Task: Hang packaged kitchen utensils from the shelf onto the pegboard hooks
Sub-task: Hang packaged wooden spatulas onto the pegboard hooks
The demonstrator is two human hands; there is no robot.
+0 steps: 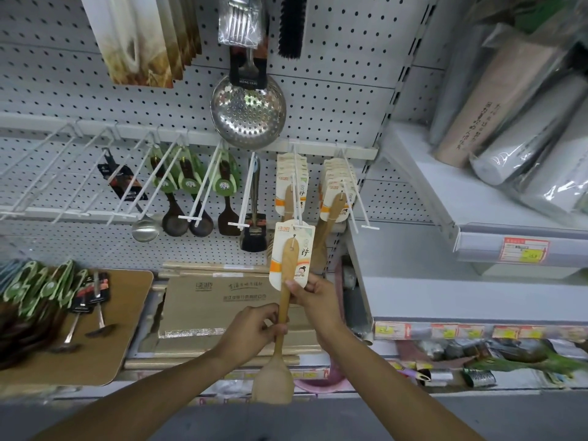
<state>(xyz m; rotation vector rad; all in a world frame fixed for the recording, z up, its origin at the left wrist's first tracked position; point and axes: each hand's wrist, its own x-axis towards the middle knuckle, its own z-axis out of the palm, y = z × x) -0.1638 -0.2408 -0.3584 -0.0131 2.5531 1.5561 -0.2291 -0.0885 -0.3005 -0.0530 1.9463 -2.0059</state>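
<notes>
A: Spoon look?
B: Wooden spoon (284,300), pale, w/ white-orange card (292,253), card top at white hook (298,198) tip.
A: Hands?
B: Left hand (254,329) gripped handle; right hand (315,296) pinched card btm.

- I see a pale tan wooden spoon (280,316), its backing card (292,253) white with an orange band
- pegboard (334,74) light grey, dotted with dark holes
- skimmer (248,111) shiny steel, perforated
- hooks (356,198) white
- spoon cards (187,176) green, dark brown bowls
- price tag (523,249) red and yellow
</notes>
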